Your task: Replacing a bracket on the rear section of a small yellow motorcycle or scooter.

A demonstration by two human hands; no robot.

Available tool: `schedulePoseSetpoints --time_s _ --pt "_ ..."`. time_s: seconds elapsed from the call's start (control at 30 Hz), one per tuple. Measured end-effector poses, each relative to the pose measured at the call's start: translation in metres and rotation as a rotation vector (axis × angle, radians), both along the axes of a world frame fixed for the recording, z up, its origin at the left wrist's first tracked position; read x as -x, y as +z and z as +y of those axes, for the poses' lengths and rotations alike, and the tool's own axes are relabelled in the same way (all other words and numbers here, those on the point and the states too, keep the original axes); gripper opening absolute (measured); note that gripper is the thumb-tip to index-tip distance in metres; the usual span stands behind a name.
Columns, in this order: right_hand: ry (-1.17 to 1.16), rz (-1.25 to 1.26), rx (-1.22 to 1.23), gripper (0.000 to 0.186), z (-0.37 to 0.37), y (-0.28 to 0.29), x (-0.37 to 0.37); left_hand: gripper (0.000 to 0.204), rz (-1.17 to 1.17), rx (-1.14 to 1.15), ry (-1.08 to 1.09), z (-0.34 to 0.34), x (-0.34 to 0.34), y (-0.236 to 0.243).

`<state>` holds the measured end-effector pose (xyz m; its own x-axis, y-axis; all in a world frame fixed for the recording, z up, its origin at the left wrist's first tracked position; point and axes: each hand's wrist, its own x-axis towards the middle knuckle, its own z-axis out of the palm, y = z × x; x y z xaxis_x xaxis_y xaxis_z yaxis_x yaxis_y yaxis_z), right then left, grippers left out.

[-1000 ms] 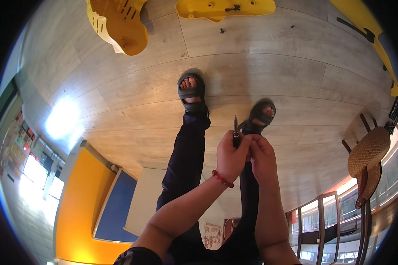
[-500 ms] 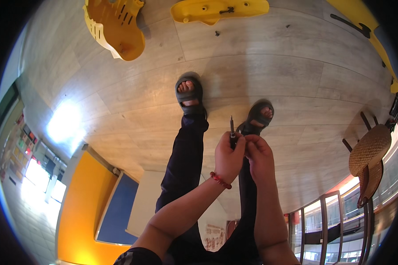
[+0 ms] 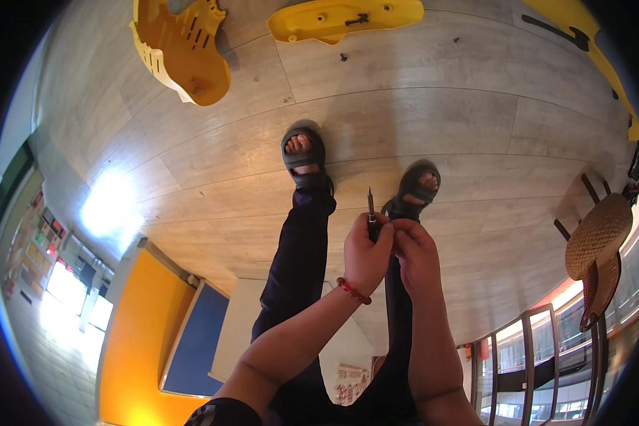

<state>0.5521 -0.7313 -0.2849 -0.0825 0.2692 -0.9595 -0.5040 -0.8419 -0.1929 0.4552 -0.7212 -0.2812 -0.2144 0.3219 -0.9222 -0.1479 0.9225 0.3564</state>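
My left hand (image 3: 366,248) is closed around a dark screwdriver (image 3: 370,207), its metal tip pointing away from me. Close beside it, my right hand (image 3: 414,250) has its thumb and fingers pinched together, meeting the left fingertips. Whatever the right fingers pinch is hidden or too small to name. Both hands are held in front of my right leg, above the floor. A red beaded bracelet (image 3: 353,290) circles my left wrist.
Yellow plastic shells lie on the wood-look floor ahead: a slotted one (image 3: 184,60), a long one (image 3: 344,20) and another (image 3: 603,57) at far right. Small dark pieces (image 3: 343,57) lie near them. A woven chair (image 3: 598,238) stands right; an orange-and-blue panel (image 3: 138,326) stands left.
The view has shifted slightly, so the yellow shells and the chair appear a little displaced. Both hands keep nearly the same pose, with the screwdriver still in my left hand.
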Motion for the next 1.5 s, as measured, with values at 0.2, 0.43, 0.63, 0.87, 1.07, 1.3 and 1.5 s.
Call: schedulePoseSetpoints --time_s 0.2,0.43,0.63,0.87,1.07,1.3,1.5 --pt "0.048 0.014 0.062 0.017 0.002 0.001 -0.003 0.006 -0.126 0.098 0.133 0.009 0.0 0.005" --pt "0.053 0.005 0.025 0.016 0.002 0.001 0.002 0.007 -0.103 0.088 0.112 0.01 0.003 0.005" --pt "0.013 -0.019 0.008 0.017 0.001 0.0 0.006 0.011 -0.056 0.016 0.093 -0.001 0.004 -0.003" --pt "0.02 -0.053 -0.016 0.02 0.006 0.001 0.009 0.011 -0.022 -0.005 -0.032 0.0 0.007 -0.004" --pt "-0.002 -0.036 -0.016 0.015 0.009 0.001 0.01 0.015 0.045 -0.042 -0.005 0.001 0.006 -0.006" --pt "-0.06 -0.052 0.011 0.013 0.01 0.003 0.014 0.014 -0.003 -0.02 -0.041 0.0 0.008 -0.008" --pt "-0.029 -0.061 0.013 0.024 0.012 0.007 0.012 0.016 -0.072 0.006 0.008 -0.007 0.007 -0.011"
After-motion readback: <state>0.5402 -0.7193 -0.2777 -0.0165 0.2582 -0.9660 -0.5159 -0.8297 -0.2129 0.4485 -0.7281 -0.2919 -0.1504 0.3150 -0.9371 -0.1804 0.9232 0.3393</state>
